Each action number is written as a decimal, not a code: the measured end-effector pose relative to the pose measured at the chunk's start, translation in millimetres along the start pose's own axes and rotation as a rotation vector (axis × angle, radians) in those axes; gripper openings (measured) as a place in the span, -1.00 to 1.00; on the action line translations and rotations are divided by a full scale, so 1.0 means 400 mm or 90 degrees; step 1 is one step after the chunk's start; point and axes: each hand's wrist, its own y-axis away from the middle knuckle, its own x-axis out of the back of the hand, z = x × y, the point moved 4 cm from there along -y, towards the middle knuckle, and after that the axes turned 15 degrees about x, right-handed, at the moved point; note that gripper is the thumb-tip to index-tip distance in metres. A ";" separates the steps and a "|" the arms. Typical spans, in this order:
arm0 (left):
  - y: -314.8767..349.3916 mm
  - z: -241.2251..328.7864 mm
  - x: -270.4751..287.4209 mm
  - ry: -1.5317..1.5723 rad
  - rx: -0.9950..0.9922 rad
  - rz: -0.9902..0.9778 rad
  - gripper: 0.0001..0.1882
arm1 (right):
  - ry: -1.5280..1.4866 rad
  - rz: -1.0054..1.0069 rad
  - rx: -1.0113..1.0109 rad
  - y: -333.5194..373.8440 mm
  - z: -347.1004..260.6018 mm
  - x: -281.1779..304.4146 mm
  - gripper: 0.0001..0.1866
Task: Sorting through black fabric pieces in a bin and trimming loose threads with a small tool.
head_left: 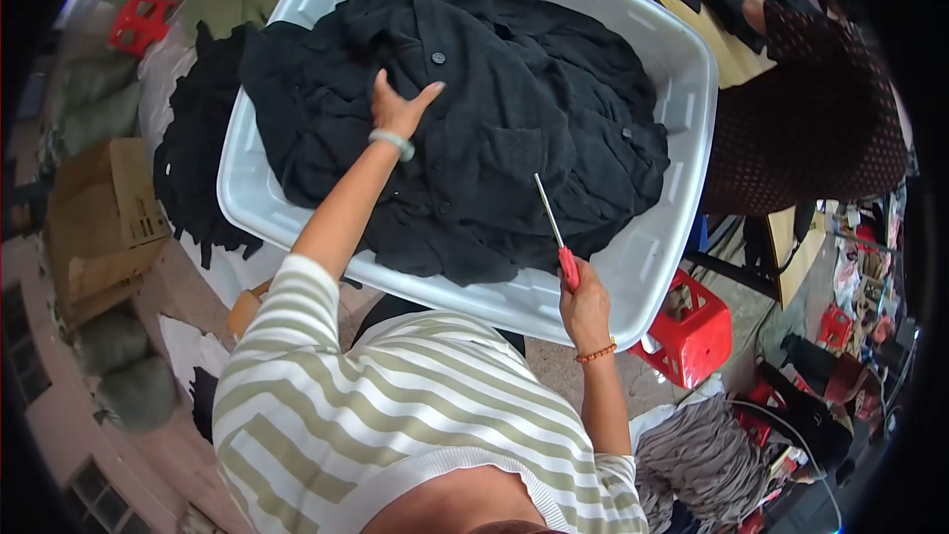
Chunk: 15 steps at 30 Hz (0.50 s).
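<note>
A pile of black garments (504, 79) fills the light blue-white plastic tub (692, 129). The uppermost garment has buttons and a patch pocket (516, 150). My left hand (398, 115) rests on the cloth left of the button row, thumb and forefinger spread apart; the other fingers are partly hidden. At the tub's near right rim, my right hand (585, 305) is closed around a red-handled tool (552, 221) with a long, thin metal blade. Its tip points up and left, over the garment below the pocket. Whether it has one blade or two closed ones, I cannot tell.
More black cloth (203, 138) hangs outside the tub's left side. A cardboard box (109, 227) stands farther left. A red plastic stool (692, 331) is close to the tub's right corner. Beyond the right rim is a person in dark dotted clothing (820, 109). Grey fabric (707, 455) lies lower right.
</note>
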 end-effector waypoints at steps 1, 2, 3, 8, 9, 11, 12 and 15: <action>-0.014 0.036 -0.027 -0.026 0.061 -0.028 0.17 | 0.004 -0.001 0.004 0.001 -0.001 0.000 -0.71; -0.014 0.077 -0.056 -0.098 0.111 -0.075 0.21 | 0.016 0.005 0.004 0.003 -0.001 0.001 -0.73; -0.014 0.106 -0.079 -0.170 0.161 -0.120 0.24 | 0.028 0.011 0.006 0.004 0.000 0.001 -0.73; 0.074 0.170 -0.119 0.160 -0.123 -0.321 -0.46 | 0.038 0.054 -0.021 -0.019 0.028 0.041 -0.75; 0.164 0.187 -0.085 0.249 -0.134 -0.397 -0.51 | 0.039 0.064 -0.058 -0.027 0.045 0.056 -0.75; 0.324 0.211 0.007 0.206 -0.184 -0.546 -0.54 | 0.006 0.060 -0.142 -0.058 0.098 0.076 -0.73; 0.382 0.187 0.022 0.204 -0.148 -0.676 -0.52 | -0.057 0.051 -0.184 -0.089 0.088 0.090 -0.72; 0.490 0.109 0.024 -0.096 -0.277 -0.780 -0.62 | -0.074 0.101 0.138 -0.181 0.110 0.089 -0.68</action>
